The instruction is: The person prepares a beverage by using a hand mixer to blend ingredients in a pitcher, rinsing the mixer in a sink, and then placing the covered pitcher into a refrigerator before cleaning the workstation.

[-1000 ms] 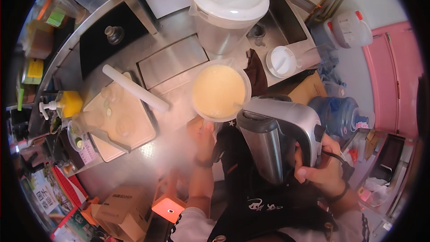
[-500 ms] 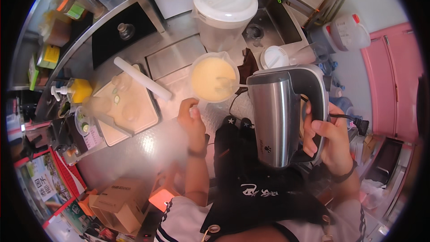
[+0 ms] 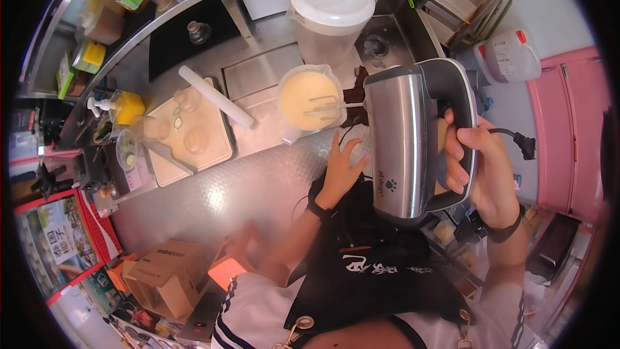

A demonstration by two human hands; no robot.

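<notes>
A silver and black electric hand mixer (image 3: 402, 148) hangs in front of me, and my right hand (image 3: 475, 161) grips its black handle. Its wire beaters (image 3: 326, 105) show over a clear jug (image 3: 282, 94) of pale yellow liquid (image 3: 302, 95); they look at least partly in the liquid. The jug stands on the counter near its front edge, with its handle (image 3: 290, 137) toward me. My left hand (image 3: 344, 169) is below the jug and left of the mixer body, fingers apart and curved, holding nothing I can see.
On the left lies a cutting board (image 3: 223, 145) with clear cups and a white roll (image 3: 216, 97) across its corner. Behind the jug stand a lidded white bucket (image 3: 332, 3) and a sink (image 3: 413, 39). Cardboard boxes (image 3: 171, 278) sit low left. The mixer's cord and plug (image 3: 523, 145) dangle at right.
My left hand has moved right, away from the jug's handle toward the mixer. The mixer has risen slightly in view, and its beaters now show more clearly at the jug.
</notes>
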